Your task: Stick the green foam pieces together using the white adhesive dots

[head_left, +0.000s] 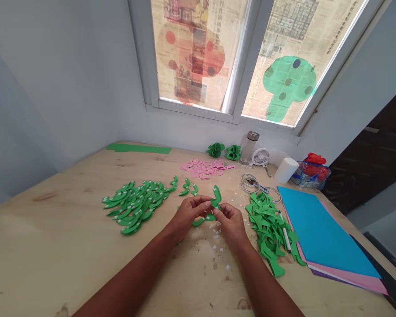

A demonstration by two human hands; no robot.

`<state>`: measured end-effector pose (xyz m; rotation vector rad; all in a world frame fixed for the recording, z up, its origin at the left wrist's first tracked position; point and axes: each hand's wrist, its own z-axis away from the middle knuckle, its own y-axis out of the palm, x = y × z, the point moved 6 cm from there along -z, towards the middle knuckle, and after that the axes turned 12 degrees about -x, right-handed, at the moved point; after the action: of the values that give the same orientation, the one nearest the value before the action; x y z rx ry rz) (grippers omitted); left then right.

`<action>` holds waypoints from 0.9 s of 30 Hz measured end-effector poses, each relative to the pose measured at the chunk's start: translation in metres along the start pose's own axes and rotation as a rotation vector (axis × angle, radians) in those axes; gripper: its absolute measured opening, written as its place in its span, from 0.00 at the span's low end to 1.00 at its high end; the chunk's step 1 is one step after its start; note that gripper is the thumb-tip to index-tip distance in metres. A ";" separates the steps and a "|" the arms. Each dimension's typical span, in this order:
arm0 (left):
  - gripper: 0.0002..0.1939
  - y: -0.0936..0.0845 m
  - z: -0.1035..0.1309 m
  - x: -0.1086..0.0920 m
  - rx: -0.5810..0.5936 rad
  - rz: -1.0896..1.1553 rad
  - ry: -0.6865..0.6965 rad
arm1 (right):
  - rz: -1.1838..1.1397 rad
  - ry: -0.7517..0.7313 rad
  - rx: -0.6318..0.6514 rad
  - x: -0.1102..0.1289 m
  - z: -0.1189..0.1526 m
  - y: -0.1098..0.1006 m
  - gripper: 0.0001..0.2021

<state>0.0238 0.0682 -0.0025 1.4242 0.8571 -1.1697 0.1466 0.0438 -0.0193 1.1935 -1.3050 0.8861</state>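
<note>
Both my left hand (192, 213) and my right hand (230, 222) pinch a curved green piece (217, 193) between thumb and fingers, close together over the middle of the wooden table. The piece stands up above my fingertips. Just below, another green strip (198, 222) shows beside my left fingers, partly hidden by them. Left of my hands lies a pile of curved green pieces (138, 204) with small white squares on them. A few more such pieces (185, 187) lie between the pile and my hands. Tiny white bits (216, 235) are scattered on the table under my hands.
Green scraps (267, 224) with a white pen (285, 233) lie at right, beside blue sheets (323, 229). Behind are pink cutouts (204, 168), two green paper balls (215, 150), a bottle (249, 147), a small fan (260, 156), a white roll (286, 170) and scissors (259, 186).
</note>
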 end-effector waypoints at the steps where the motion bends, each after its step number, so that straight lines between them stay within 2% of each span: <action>1: 0.14 -0.001 0.000 0.001 -0.015 0.015 -0.011 | 0.015 -0.002 0.008 -0.001 0.000 0.000 0.11; 8: 0.12 -0.004 -0.001 0.002 -0.008 0.013 -0.017 | 0.121 -0.023 0.059 -0.001 0.002 0.002 0.12; 14: 0.08 -0.003 0.003 -0.012 -0.139 -0.054 0.118 | 0.289 -0.152 -0.041 0.012 0.003 0.000 0.09; 17: 0.08 -0.001 0.006 -0.015 -0.177 -0.035 0.132 | 0.361 -0.206 -0.083 0.017 0.004 -0.002 0.08; 24: 0.11 -0.001 0.004 -0.008 -0.109 0.018 0.083 | 0.372 -0.226 -0.078 0.018 0.005 0.000 0.07; 27: 0.12 -0.002 0.003 -0.007 -0.139 0.016 0.100 | 0.389 -0.258 -0.099 0.017 0.005 0.000 0.07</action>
<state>0.0191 0.0665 0.0036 1.3815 0.9758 -1.0132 0.1478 0.0366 -0.0034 1.0158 -1.8115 0.9494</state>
